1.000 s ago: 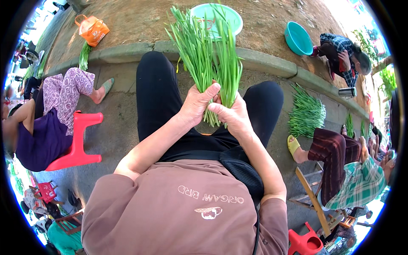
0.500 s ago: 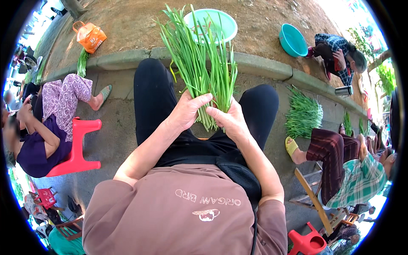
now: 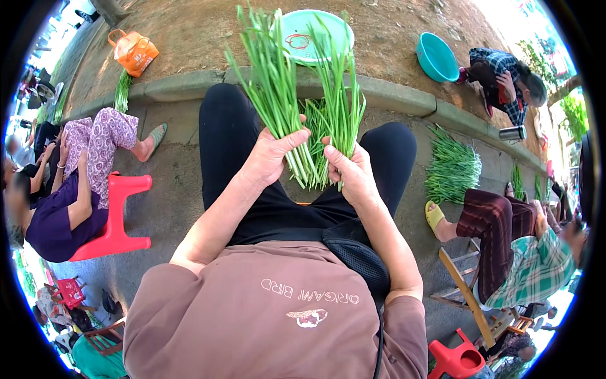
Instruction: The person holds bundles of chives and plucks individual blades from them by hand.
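A bunch of garlic chives (image 3: 270, 82), long flat green leaves with pale stalk ends, is gripped in my left hand (image 3: 271, 156), leaves fanning up and away from me. My right hand (image 3: 351, 169) is closed round a second, slimmer bunch of chives (image 3: 343, 107), thumb across the stalks. A gap separates the two bunches above my lap. Below and between them, more chives (image 3: 319, 117) lie on the ground between my knees, partly hidden by the hands.
Beyond the kerb (image 3: 391, 96) sit a pale green basin (image 3: 315, 57) holding a red loop, a teal basin (image 3: 437, 58) and an orange bag (image 3: 133, 53). To my right lies a heap of chives (image 3: 452, 169). People sit on both sides; a red stool (image 3: 120, 215) is at left.
My hands have drawn apart, the right one moving right. The chives held close together before are now two separate bunches, showing the chives on the ground between them.
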